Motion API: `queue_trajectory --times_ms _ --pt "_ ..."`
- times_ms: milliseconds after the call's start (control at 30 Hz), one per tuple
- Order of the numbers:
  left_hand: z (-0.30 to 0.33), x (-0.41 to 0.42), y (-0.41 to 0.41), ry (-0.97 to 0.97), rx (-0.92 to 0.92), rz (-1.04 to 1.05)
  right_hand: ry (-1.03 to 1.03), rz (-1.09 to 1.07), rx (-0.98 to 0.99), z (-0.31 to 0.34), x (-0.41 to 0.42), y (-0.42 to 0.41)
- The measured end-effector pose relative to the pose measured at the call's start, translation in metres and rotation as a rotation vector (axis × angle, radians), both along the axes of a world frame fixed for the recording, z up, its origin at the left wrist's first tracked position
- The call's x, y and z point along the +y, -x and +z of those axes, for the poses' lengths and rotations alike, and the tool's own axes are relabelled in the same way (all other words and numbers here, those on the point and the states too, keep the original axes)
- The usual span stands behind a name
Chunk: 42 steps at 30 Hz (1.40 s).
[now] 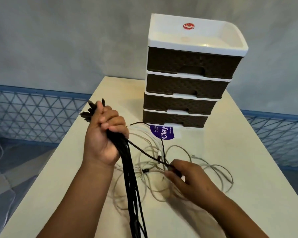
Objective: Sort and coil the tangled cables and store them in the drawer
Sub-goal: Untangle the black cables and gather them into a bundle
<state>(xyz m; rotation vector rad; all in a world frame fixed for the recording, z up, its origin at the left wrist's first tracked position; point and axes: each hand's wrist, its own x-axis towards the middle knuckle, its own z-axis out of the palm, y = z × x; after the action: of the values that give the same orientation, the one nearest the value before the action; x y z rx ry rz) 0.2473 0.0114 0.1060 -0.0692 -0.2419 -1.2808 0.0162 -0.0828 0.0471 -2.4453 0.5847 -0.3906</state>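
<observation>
**Layout on the table**

I see the drawer unit [187,86] standing at the table's [248,169] far end, right of centre. A label [162,133] lies just before its base. Loose cables [205,169] sprawl on the table nearer me, under my right hand [187,177]. My left hand [105,134], raised left of them, grips a cable bundle [132,186] hanging toward the near edge

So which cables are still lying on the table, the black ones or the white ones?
The white cables; they lie loose on the table, while the black cables hang from the left hand.
</observation>
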Motion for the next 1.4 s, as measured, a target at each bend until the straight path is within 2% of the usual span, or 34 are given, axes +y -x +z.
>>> queue_trajectory --times_ms 67,167,233,267,333,400,500,600,700,800,867,933,1000,1067,1133,1167,1267,1400 --pt "-0.001 0.005 -0.008 -0.001 -0.018 0.023 0.092 -0.103 -0.056 -0.012 -0.023 0.004" --pt "-0.002 0.012 -0.017 -0.049 -0.080 0.087 0.082 -0.328 -0.038 -0.007 -0.045 0.002" --pt "-0.002 0.016 -0.020 -0.057 -0.092 0.083 -0.029 -0.448 0.033 0.006 -0.052 -0.006" --pt "0.000 0.017 -0.020 -0.053 -0.094 0.066 -0.139 -0.484 -0.008 0.014 -0.052 -0.011" --pt "0.006 0.018 -0.018 -0.110 -0.123 0.061 -0.317 -0.509 -0.231 0.036 -0.049 -0.021" --pt "0.012 0.017 -0.014 -0.275 -0.211 0.095 -0.252 -0.414 -0.439 0.060 -0.041 -0.028" --pt "0.016 0.014 -0.001 -0.478 -0.316 0.081 -0.125 -0.103 -0.546 0.096 -0.021 -0.031" --pt "0.015 0.011 0.012 -0.577 -0.379 0.044 -0.073 0.200 -0.431 0.117 0.002 -0.031" --pt "0.015 0.010 0.017 -0.607 -0.387 0.091 -0.076 0.379 -0.282 0.119 0.020 -0.033" --pt "0.016 0.012 0.013 -0.657 -0.426 0.172 -0.304 0.496 -0.087 0.113 0.019 -0.034" --pt "0.017 0.016 0.010 -0.669 -0.467 0.192 -0.590 0.560 -0.097 0.105 0.013 -0.037" --pt "0.020 0.021 0.007 -0.643 -0.487 0.177 -0.877 0.403 -0.297 0.092 0.003 -0.045" --pt "0.023 0.027 0.006 -0.609 -0.512 0.141 -0.980 0.046 -0.458 0.076 -0.014 -0.062" --pt "0.026 0.032 0.006 -0.584 -0.559 0.105 -0.837 -0.281 -0.410 0.066 -0.026 -0.084" --pt "0.030 0.038 0.008 -0.566 -0.622 0.058 -0.705 -0.393 -0.365 0.064 -0.028 -0.105" --pt "0.032 0.041 0.009 -0.554 -0.653 0.024 -0.595 -0.389 -0.364 0.065 -0.026 -0.113" --pt "0.037 0.049 0.012 -0.508 -0.747 -0.097 -0.076 -0.286 -0.363 0.076 -0.015 -0.124" --pt "0.040 0.059 0.015 -0.462 -0.807 -0.209 0.317 -0.153 -0.307 0.093 -0.001 -0.117"
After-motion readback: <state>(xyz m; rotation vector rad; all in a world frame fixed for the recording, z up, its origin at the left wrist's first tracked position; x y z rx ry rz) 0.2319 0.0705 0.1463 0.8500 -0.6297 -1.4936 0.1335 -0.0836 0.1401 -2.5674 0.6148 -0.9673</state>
